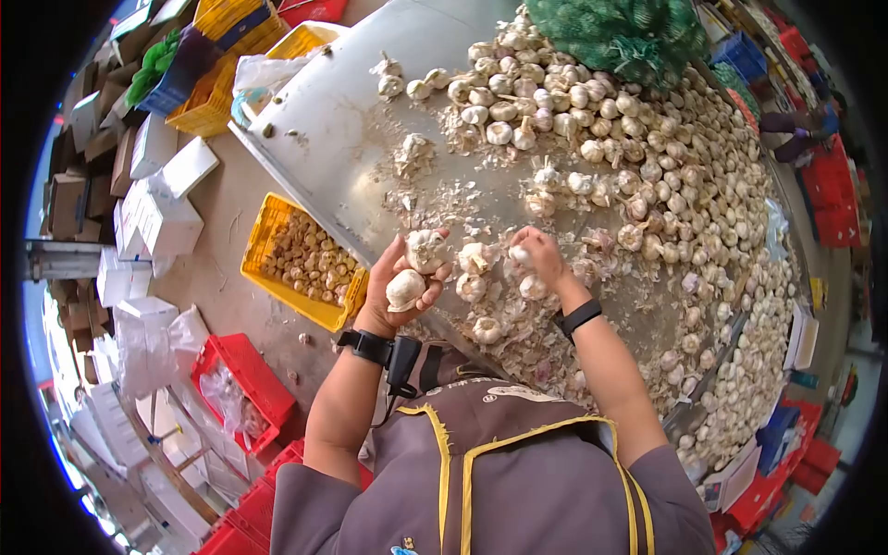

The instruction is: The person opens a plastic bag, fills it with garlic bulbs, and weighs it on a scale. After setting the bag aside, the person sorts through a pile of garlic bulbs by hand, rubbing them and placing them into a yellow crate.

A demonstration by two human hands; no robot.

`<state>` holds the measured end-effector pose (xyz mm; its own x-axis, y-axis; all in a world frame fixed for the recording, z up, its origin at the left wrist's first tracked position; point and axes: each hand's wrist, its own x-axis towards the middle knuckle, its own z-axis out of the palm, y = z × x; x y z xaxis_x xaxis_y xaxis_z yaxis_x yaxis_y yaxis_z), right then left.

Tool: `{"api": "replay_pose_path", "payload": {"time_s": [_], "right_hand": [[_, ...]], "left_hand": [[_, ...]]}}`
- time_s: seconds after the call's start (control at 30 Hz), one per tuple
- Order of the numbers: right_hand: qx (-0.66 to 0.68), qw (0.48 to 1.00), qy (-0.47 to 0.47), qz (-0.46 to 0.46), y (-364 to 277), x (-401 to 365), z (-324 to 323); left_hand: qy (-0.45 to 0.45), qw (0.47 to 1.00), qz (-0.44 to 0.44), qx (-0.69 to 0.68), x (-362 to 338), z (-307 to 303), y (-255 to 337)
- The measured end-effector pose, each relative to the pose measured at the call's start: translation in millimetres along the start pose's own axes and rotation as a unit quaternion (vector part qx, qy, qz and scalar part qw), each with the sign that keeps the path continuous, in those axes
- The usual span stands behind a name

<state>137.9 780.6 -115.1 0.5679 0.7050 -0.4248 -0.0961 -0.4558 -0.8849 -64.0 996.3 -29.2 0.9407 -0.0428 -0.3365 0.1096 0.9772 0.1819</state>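
Two whitish garlic bulbs, an upper bulb (426,251) and a lower bulb (405,290), sit in my left hand (381,287), whose fingers curl round them at the metal table's near edge. My right hand (546,257) is closed over the table, its fingertips bent onto a pale garlic bulb (520,255) that they partly hide. Just below it lies another bulb (533,288). Between my hands rest a few loose bulbs, among them an upright bulb (475,258) and one nearer me (487,329). Papery skins (527,347) are scattered around them.
A large heap of garlic (684,185) covers the table's right side, with a green net sack (620,37) at the back. Beside the table's left edge stands a yellow crate (262,268) of small brownish pieces. A red crate (217,365) and white foam boxes (162,222) are farther left.
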Motion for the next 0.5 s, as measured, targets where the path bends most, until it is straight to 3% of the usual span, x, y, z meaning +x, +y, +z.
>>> {"api": "replay_pose_path", "payload": {"time_s": [0.03,0.07,0.1,0.13,0.17,0.2,0.33,0.43,0.5], "right_hand": [[0.177,0.982,-0.043,0.055,7.6,7.3,-4.0],[0.066,0.992,-0.073,0.081,3.1,10.3,-4.3],[0.063,0.992,-0.077,0.081,-5.9,6.0,3.1],[-0.121,0.99,-0.043,-0.059,-14.5,1.4,15.6],[-0.297,0.934,-0.007,-0.198,-23.1,-3.4,26.3],[-0.318,0.933,-0.062,-0.154,-28.9,-8.0,32.9],[-0.401,0.892,-0.114,-0.176,-39.1,-5.0,50.7],[-0.454,0.878,-0.103,-0.111,-46.3,0.1,55.2],[-0.45,0.879,-0.044,-0.151,-38.2,-2.6,50.8]], "left_hand": [[0.002,1.0,0.005,-0.004,-2.9,0.1,-4.3],[-0.02,0.999,0.0,-0.03,-5.8,-0.5,-7.8],[-0.044,0.998,-0.005,-0.054,-8.5,-0.6,-10.5],[-0.035,0.998,-0.003,-0.057,-11.6,0.2,-12.5],[-0.035,0.998,0.003,-0.058,-14.7,-0.2,-13.3],[-0.056,0.997,0.003,-0.06,-18.3,-0.4,-13.7],[-0.072,0.996,0.015,-0.046,-35.5,-5.6,-11.9],[-0.025,0.998,0.049,0.012,-52.1,-16.9,-1.7],[0.046,0.986,0.135,0.092,-76.1,-22.8,20.8]]}}
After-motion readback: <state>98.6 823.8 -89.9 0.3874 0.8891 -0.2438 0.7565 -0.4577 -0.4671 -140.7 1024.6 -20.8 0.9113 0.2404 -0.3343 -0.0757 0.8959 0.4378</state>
